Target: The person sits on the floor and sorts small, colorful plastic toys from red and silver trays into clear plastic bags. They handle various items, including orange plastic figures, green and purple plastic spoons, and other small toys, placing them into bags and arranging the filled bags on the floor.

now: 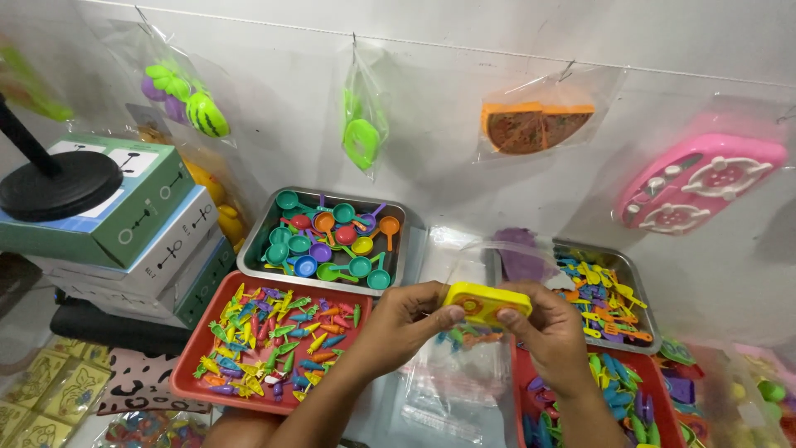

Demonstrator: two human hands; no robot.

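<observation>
yellow toy stove (483,302) with orange ring, centre of frame, pinched between left hand (404,319) and right hand (550,333). red tray (191,370), lower left: mixed yellow, green, orange, blue and purple pieces. steel-grey tray (254,249), centre: teal, orange, blue, purple and red toy pans. pink toy stove (701,180) with white burners, upper right. orange toy slices (535,124) with brown faces, top centre. lime green toy (361,141), top centre. green and white boxes (157,228), left. black round base (58,184), upper left.
</observation>
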